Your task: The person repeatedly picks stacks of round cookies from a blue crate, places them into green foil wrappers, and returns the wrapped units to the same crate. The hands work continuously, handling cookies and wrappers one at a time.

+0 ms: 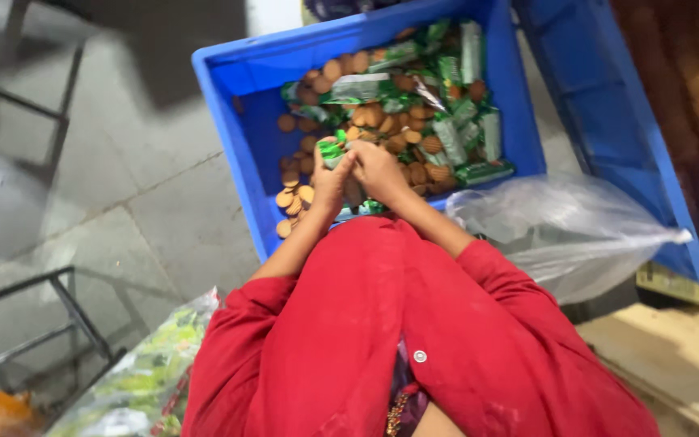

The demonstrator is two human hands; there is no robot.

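A blue plastic crate (244,73) sits on the floor in front of me, holding loose round brown biscuits (413,144) and several green foil biscuit packets (451,139). Both my hands meet over the crate's near side. My left hand (329,182) and my right hand (378,170) are closed together on a green biscuit packet (331,150), whose end sticks out above my fingers. Red sleeves cover my arms from the elbows back.
A second blue crate (600,89) with rows of brown biscuits stands at the right. A clear plastic bag (564,231) lies beside my right arm. A bag of green wrappers (143,376) sits lower left. Metal frame legs (74,311) stand on the grey tiled floor.
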